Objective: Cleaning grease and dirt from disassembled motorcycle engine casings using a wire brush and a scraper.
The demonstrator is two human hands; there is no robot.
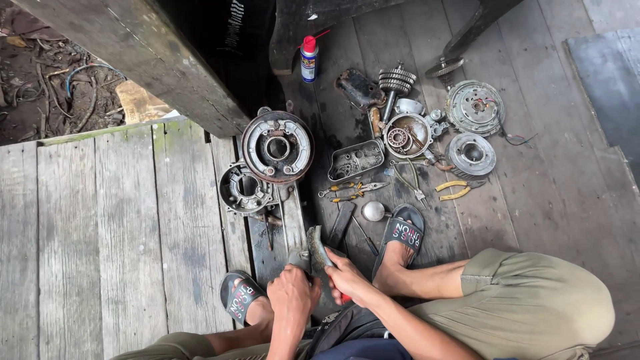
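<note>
Weathered grey plank flooring carries scattered engine parts, and near its front edge both hands, left hand and right hand, are clamped on a curved dark metal brake shoe, seemingly mid-cleaning, so the next stroke needs a steady grip.

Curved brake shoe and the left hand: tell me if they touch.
Touching. The head view shows the left hand closed around the lower end of the brake shoe, with no gap; the right hand presses its other side.
</note>
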